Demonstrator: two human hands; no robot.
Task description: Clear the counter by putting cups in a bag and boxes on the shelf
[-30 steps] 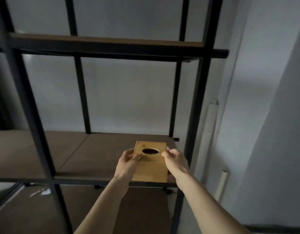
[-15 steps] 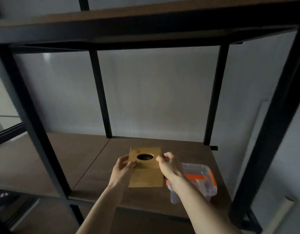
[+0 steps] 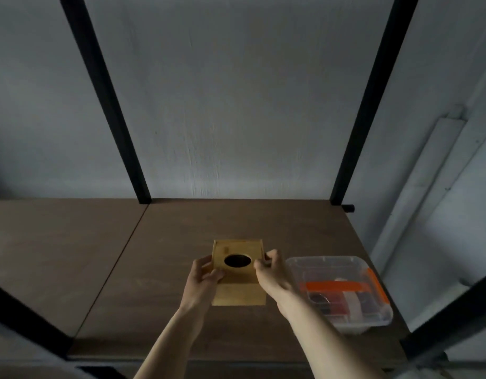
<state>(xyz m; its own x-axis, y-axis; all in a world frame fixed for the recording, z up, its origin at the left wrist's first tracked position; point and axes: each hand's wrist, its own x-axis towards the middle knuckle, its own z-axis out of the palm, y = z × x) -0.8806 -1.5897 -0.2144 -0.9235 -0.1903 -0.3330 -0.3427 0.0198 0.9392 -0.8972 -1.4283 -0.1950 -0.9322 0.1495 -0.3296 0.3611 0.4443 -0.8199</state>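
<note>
Lower now, the wooden box [image 3: 238,272] sits on the shelf [image 3: 159,269], left hand [image 3: 202,277] and right hand [image 3: 272,274] both gripping its sides beside a clear bin [image 3: 345,291].

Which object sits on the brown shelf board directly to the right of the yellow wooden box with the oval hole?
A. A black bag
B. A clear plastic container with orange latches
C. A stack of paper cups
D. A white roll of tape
B: the clear plastic container with orange latches rests on the brown shelf board, right of the yellow wooden box that both hands hold.
</note>
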